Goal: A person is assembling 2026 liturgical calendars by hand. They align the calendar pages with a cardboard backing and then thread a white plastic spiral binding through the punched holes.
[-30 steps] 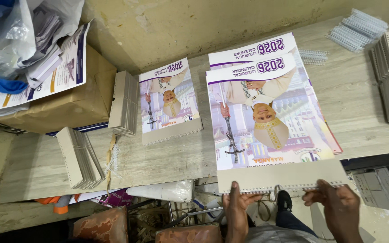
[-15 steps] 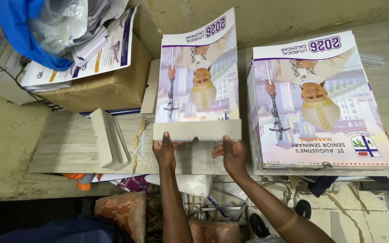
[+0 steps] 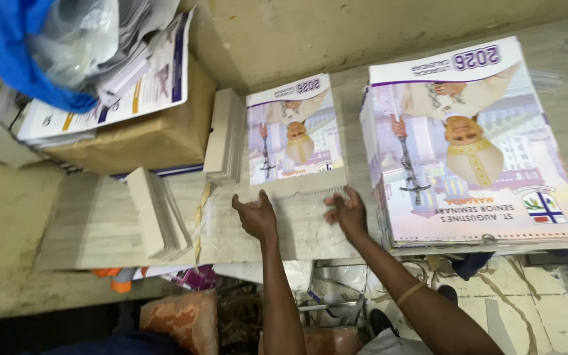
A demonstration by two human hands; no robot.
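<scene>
Calendar stack [image 3: 295, 135], the smaller of two, lies flat on the pale table [image 3: 93, 223] just beyond both hands, its picture facing up and upside down to the viewer. Its long axis runs away from the person, from the near edge, where a thin wire binding shows, toward the wall. The left hand [image 3: 256, 215] rests at the stack's near left corner, fingers loosely curled with the thumb raised, fingertips touching or almost touching the bound edge. The right hand [image 3: 347, 212] sits at the near right corner, fingers spread and pointing toward the same edge. Neither hand grips anything; both lie open on the table, about equally close to the stack, one at each corner.

Just to the right, apart from the hands, stands one taller, larger calendar pile [image 3: 474, 151] with the same cover design, also upside down to the viewer.

To the left of the small stack, one upright bundle of pale card sheets [image 3: 225, 135] stands against it. Farther left, a second bundle of card sheets [image 3: 159, 213] leans on the table, well apart from the hands.

At the upper left, one brown cardboard box [image 3: 146, 135] carries loose printed papers [image 3: 126, 92], with one blue bag [image 3: 14, 59] and clear plastic on top.

Counted: two calendar piles, two card bundles, one box, two hands.
</scene>
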